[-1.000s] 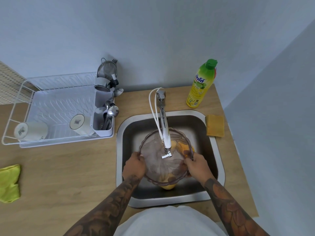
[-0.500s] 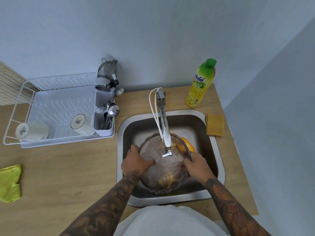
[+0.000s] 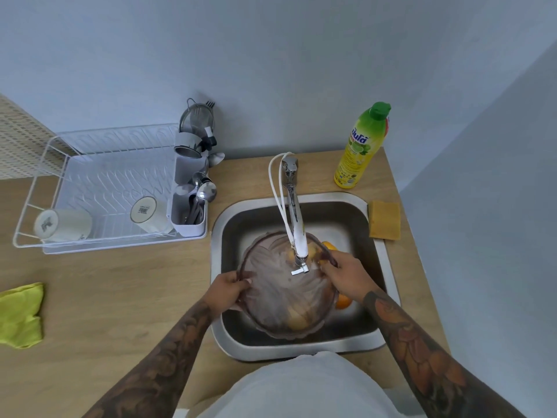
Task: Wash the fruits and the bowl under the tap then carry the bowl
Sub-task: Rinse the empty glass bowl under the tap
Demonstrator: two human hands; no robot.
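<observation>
Both hands' grip [image 3: 229, 291] [image 3: 346, 274] on bowl [image 3: 280, 297] rim

Tattooed forearms [image 3: 168, 351], white shirt [image 3: 301, 390] (floral ink)

1. One view only, from a wide-angle camera worn on the person's head; no second view shared its field.
2. It looked forward and steeply down onto the sink [image 3: 378, 254], which sat just right of centre.
3. It stood near the sink, almost above its front rim.
4. Straight lines bowed toward the frame edges; wall filled the top beyond the sink.
</observation>
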